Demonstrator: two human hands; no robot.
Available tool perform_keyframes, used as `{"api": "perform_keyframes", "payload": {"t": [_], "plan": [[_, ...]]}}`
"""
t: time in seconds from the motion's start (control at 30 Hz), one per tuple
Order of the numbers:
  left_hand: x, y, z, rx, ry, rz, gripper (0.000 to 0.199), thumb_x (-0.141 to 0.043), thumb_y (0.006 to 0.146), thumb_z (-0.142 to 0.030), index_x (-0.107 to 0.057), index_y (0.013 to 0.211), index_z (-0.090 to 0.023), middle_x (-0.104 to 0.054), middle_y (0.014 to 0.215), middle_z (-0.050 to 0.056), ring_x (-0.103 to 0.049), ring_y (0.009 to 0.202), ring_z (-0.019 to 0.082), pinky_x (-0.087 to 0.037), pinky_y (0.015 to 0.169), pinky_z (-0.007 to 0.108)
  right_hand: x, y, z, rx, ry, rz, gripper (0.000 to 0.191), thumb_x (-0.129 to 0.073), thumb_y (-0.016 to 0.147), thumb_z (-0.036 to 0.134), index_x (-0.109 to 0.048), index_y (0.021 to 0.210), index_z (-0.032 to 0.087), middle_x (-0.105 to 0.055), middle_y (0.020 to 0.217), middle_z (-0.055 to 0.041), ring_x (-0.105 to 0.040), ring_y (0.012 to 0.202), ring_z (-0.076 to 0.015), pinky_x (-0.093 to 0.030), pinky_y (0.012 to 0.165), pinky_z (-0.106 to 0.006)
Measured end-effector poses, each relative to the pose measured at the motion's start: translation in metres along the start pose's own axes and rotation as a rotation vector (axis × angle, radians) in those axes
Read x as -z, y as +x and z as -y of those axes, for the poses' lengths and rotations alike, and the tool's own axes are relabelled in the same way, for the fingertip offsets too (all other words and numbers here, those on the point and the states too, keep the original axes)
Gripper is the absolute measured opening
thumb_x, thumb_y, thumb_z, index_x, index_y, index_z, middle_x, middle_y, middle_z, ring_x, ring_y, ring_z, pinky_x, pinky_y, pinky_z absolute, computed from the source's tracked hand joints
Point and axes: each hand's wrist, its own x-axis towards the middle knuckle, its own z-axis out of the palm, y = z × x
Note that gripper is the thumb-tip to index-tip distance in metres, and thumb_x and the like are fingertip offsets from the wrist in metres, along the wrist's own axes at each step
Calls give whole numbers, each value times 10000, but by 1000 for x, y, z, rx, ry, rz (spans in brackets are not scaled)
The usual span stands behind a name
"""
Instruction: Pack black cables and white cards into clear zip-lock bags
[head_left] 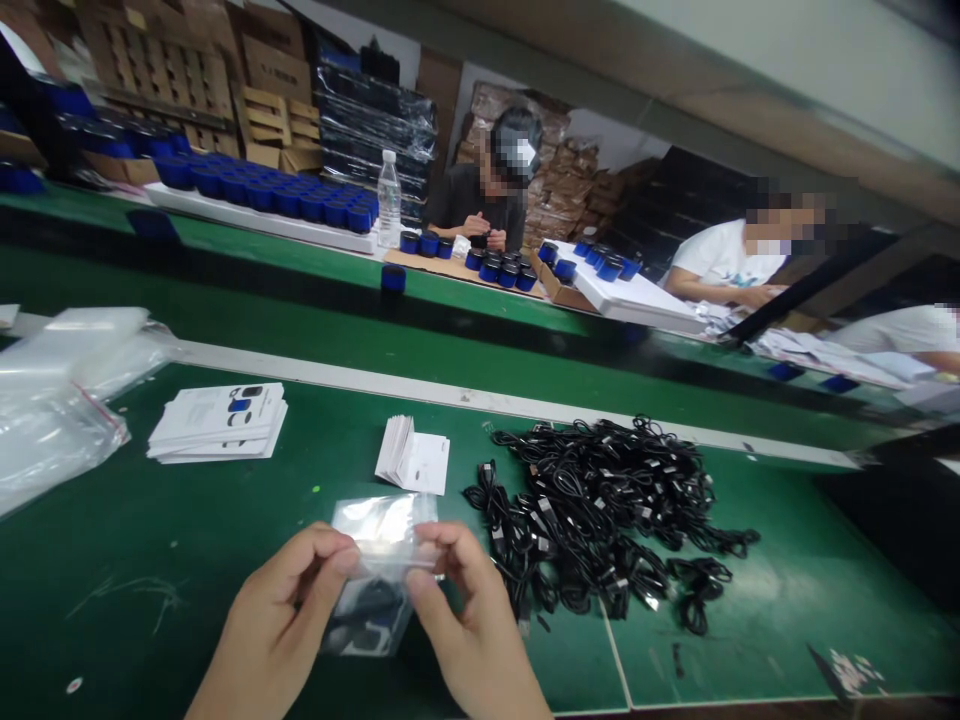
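plastic bag (pixel 384 525): clear, glossy | cables (pixel 592 510): black, matt | paper leaflets (pixel 217 422): white, smooth | worktop (pixel 135 610): green, smooth, slight sheen

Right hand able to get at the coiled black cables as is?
Probably yes. The right hand sits right beside the pile of coiled black cables, with nothing visible between them. But it is pinching the clear plastic bag, so it would likely have to let go first.

clear plastic bag (pixel 384 530) | upright | top pinched by left hand (pixel 274 625), right hand (pixel 472 625) | black contents (pixel 367 620) inside
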Motion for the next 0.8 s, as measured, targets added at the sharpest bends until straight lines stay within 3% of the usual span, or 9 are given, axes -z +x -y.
{"api": "perform_keyframes", "payload": {"t": [0.03, 0.13, 0.27, 0.4, 0.57, 0.7, 0.8], "plan": [[-2, -1, -1, 20, -14, -20, 255, -500, 845, -456, -573, 727, -243, -582, 629, -58, -559, 544, 109, -448, 518, 154, -2, 2, 0, 23, 2, 26, 89, -541, 864, 265, -603, 875, 201, -552, 822, -19, -539, 770, -167, -425, 705, -267], [-9, -4, -1, 76, -45, 10, 278, -458, 865, -479, -589, 818, -238, -634, 685, -39, -616, 638, 136, -491, 588, 170, -16, 5, -3, 56, 28, -26, 235, -497, 887, 286, -549, 679, 190, -493, 742, -3, -495, 706, -151, -401, 646, -250], [-22, -10, 9, 45, -57, 144, 288, -460, 872, -465, -621, 860, -227, -709, 807, 4, -672, 780, 162, -517, 735, 189, -41, 1, -18, 13, 102, -189, 248, -429, 921, 335, -480, 717, 203, -480, 688, 17, -466, 641, -138, -406, 614, -243], [-29, -15, 20, -1, -54, 118, 288, -438, 883, -438, -629, 835, -228, -718, 813, 14, -677, 758, 162, -519, 732, 193, -54, -4, -33, -9, 190, -198, 216, -456, 906, 350, -437, 740, 214, -474, 623, 43, -439, 565, -120, -390, 545, -220], [-18, -11, 13, 115, -166, 101, 250, -483, 864, -460, -592, 848, -235, -665, 796, -10, -633, 755, 151, -501, 695, 179, -40, -1, -24, 39, 55, -128, 212, -429, 924, 285, -444, 727, 208, -462, 679, 30, -441, 625, -127, -371, 591, -234], [-1, -5, 5, 270, -280, 284, 293, -513, 846, -501, -578, 758, -229, -551, 685, -46, -541, 665, 125, -443, 619, 171, -25, 3, -9, 67, 36, -33, 209, -465, 897, 241, -479, 693, 197, -452, 715, 16, -455, 662, -134, -362, 608, -239], [7, -2, 5, 294, -292, 382, 342, -508, 841, -520, -587, 710, -214, -466, 649, -51, -460, 625, 113, -388, 574, 177, -23, 3, -4, 83, 60, -31, 195, -489, 868, 224, -489, 675, 192, -451, 692, 16, -458, 649, -134, -358, 597, -238]]}}
